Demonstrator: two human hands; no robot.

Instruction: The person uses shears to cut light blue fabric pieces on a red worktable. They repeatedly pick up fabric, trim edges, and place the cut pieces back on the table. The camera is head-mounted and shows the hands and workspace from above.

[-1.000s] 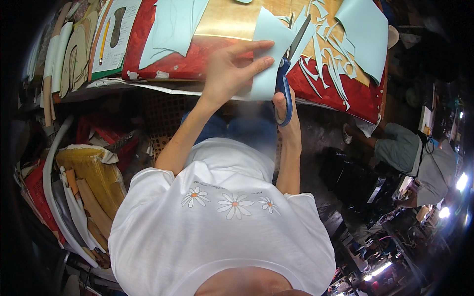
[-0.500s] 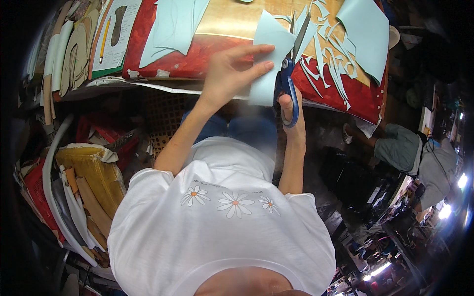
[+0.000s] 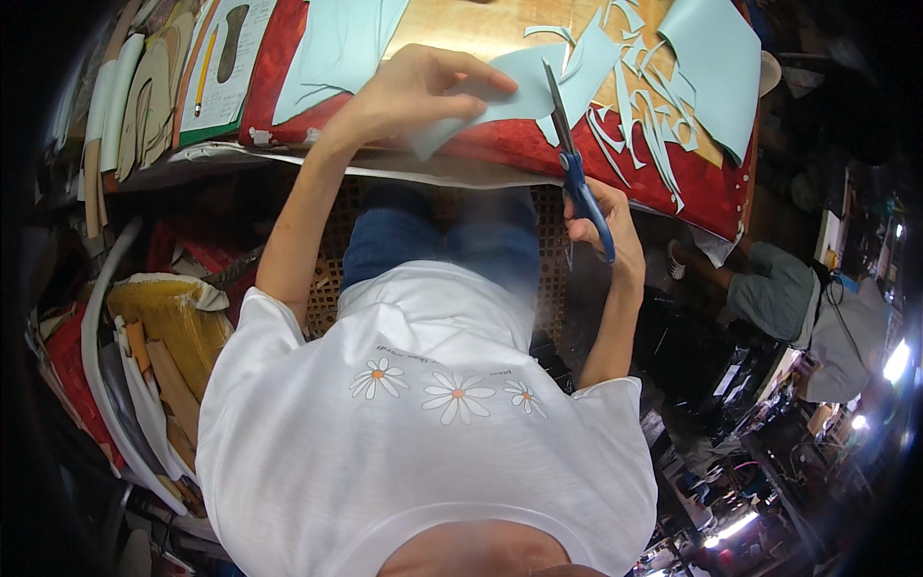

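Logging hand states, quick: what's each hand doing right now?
Left hand: holding a light blue piece with thumb and fingers.
Right hand: closed around the handles of blue-handled scissors.

Workshop: scissors [image 3: 573, 175] in right hand [image 3: 613, 223], narrow pale-blue offcuts [image 3: 642, 125] beyond it on worktable [image 3: 510, 142]; tan shaped pieces [image 3: 150, 106] stacked well left of left hand [image 3: 409, 101]; another person [image 3: 844, 337] far right of right hand.

The bare left hand [image 3: 409, 93] hides part of a thin pale blue piece [image 3: 527, 85], its near corner blurred; blue-handled metal scissors [image 3: 574, 175] partly cover the bare right hand [image 3: 623, 233]; flat pale blue sheets [image 3: 338, 48], left, run off the far edge
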